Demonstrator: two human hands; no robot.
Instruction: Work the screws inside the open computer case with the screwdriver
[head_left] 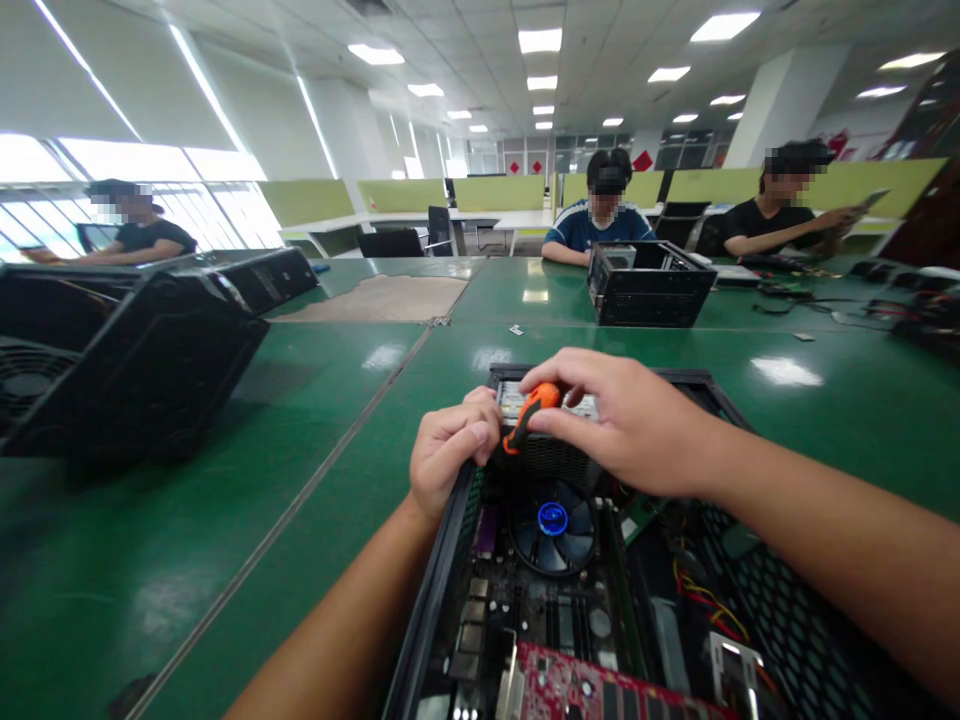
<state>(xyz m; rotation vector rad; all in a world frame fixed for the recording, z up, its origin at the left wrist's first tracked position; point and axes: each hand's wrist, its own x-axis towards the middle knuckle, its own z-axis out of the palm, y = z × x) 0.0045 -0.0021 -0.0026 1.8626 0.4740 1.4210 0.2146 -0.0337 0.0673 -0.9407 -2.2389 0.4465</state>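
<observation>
An open black computer case (442, 590) lies in front of me with its inside facing up. My right hand (611, 415) grips an orange and black screwdriver (538, 405) over the far end of the case, near the power supply (510, 397). The screwdriver's tip is hidden. My left hand (459, 445) is closed on the far left corner of the case's edge. Below the hands sits a CPU fan (553, 525) with a blue hub. Closer to me are a red circuit card (592, 685) and red and yellow wires (709, 597).
Another black case (142, 350) stands tilted on the green table (315, 560) at left. A person (600, 215) sits across behind an open case (652, 285). Others sit at far left and right. Cables (795, 298) lie at right; a cardboard sheet (382, 300) lies farther back.
</observation>
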